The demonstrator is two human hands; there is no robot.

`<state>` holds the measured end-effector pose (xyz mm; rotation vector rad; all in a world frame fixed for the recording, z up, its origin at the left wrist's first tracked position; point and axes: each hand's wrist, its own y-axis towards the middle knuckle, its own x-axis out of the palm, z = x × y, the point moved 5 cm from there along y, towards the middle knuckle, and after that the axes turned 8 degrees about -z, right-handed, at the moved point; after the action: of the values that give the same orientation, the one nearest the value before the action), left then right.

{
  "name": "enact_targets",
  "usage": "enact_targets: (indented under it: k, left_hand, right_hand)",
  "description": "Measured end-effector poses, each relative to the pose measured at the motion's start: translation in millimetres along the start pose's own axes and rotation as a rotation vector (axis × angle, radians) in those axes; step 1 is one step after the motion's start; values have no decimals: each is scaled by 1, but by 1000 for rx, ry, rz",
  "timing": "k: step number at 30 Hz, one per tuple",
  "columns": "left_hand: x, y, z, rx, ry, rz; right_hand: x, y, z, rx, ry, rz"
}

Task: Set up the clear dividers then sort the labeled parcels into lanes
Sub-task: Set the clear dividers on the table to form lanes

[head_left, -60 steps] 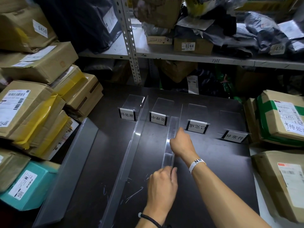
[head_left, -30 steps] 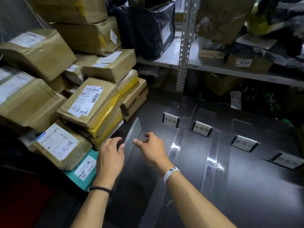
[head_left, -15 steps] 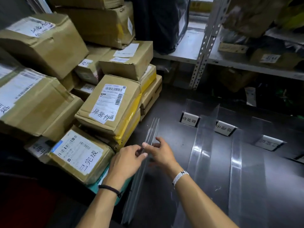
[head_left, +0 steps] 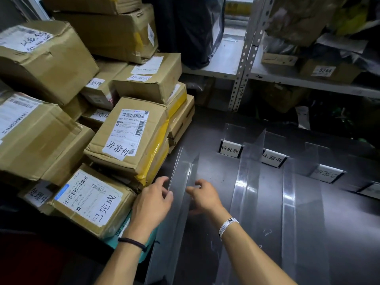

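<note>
Both hands are closed lightly on the clear divider [head_left: 183,171]. The left hand [head_left: 152,204] pinches its near edge from the parcel side, and the right hand [head_left: 204,198] has its fingers curled against the other face. The pane stands between them and runs away from the wrists along the left margin of the dark bench [head_left: 339,233].

To the right of the right hand, two more dividers [head_left: 247,173] stand upright. Beyond its fingertips sits the first lane label [head_left: 229,150].

As I see it, the job now is seating this pane squarely. The foot should lie flat on the bench before either hand lets go. It should run parallel to the neighbouring divider, so the lane behind that first label keeps an even width from front to back. A low grip with even pressure from both sides should stop the thin sheet bowing.

The stacked parcels [head_left: 127,136] crowd in just left of the left hand. I'd leave a little room there, or a sliding box could tip the pane.
</note>
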<state>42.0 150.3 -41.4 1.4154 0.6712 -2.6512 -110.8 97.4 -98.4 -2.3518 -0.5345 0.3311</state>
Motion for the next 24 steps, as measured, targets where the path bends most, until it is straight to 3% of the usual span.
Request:
enact_targets:
  k: [3, 6, 17, 24]
  left_hand:
    - [7, -12, 18, 6, 367, 4]
    - [18, -16, 27, -12, 525, -34]
    - [14, -21, 46, -58, 497, 66]
    - [12, -19, 40, -79, 496, 41]
  right_hand:
    - [-4, -5, -8, -15, -323, 86]
    - [-2, -9, -16, -18, -452, 120]
    - [-47, -29, -23, -11, -465, 282]
    - [-85, -48, -44, -23, -493, 358]
